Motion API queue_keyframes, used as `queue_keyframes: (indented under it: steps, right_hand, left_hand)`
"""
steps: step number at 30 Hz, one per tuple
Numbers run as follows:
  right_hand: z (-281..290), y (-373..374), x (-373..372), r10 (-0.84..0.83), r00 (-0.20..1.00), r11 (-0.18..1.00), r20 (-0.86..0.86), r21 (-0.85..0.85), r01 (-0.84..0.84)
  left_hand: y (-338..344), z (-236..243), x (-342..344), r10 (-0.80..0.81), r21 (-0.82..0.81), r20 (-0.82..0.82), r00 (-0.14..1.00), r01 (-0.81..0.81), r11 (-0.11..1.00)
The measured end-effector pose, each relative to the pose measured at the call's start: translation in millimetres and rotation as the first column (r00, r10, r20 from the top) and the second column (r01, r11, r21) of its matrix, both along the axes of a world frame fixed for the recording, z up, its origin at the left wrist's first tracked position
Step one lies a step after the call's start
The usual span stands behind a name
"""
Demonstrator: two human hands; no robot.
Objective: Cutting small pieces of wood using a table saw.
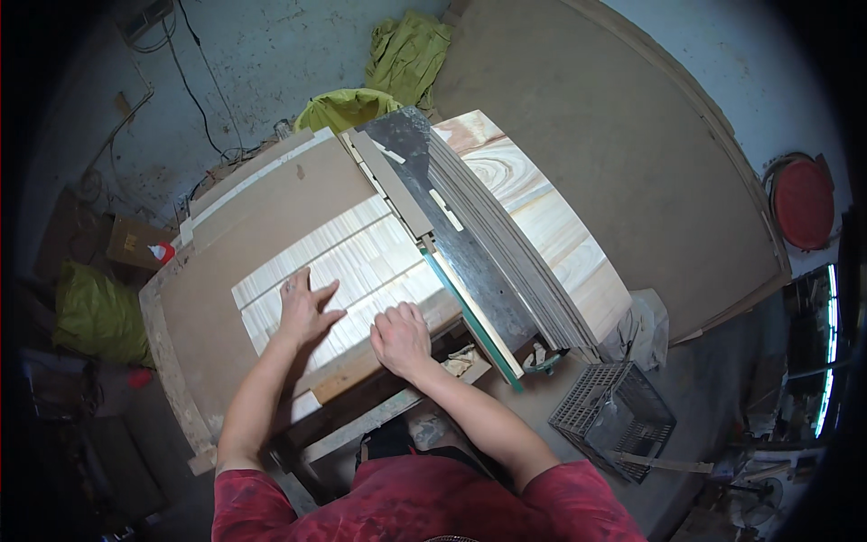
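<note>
Rows of narrow pale wooden strips (352, 257) lie side by side on a brown board (208, 312) that covers the workbench. My left hand (309, 309) rests on these strips with its fingers spread. Closer to the bench's front edge, my right hand (402, 340) is closed, its fingers curled down against the near row of strips. What those fingers hold, if anything, is hidden under the hand. To the right of the strips runs a long green-edged rail (479, 325) with a pale wooden strip along it.
Right of the rail are a dark metal surface (492, 280), stacked brown slats (515, 235) and a wide grained wooden panel (542, 221). A plastic crate (614, 415) stands on the floor at right. Large brown sheets (614, 135) lean on the wall. Green sacks (99, 312) sit left and behind.
</note>
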State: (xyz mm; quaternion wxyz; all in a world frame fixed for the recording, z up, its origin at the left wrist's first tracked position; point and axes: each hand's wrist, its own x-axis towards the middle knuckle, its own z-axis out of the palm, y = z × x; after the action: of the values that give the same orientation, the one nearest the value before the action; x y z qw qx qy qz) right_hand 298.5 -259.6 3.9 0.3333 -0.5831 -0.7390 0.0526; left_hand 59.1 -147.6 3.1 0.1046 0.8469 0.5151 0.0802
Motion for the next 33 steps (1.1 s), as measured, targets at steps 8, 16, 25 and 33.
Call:
queue_keyframes:
  steps: [8, 16, 25, 33]
  right_hand:
    - [1.1, -148.7, 46.2, -0.012, 1.000, 0.999, 0.016, 0.030, 0.011]
    - [5.9, -202.8, 65.6, -0.023, 1.000, 0.999, 0.017, -0.031, 0.024]
    - [-4.5, -122.5, 51.8, 0.003, 0.999, 1.000, -0.041, 0.016, -0.003]
    - [-13.0, 14.7, 4.3, -0.017, 1.000, 0.998, -0.021, 0.054, 0.018]
  left_hand:
    - [-155.7, 18.8, 26.4, -0.005, -0.074, 0.098, 0.995, 0.012, 0.997]
    - [-207.6, 9.6, 58.5, -0.084, -0.031, 0.143, 0.986, 0.090, 0.995]
    - [-139.0, -4.4, 49.0, -0.040, 0.015, 0.133, 0.990, 0.038, 0.999]
    - [3.3, -7.5, 2.5, -0.042, 0.019, 0.071, 0.997, 0.040, 0.999]
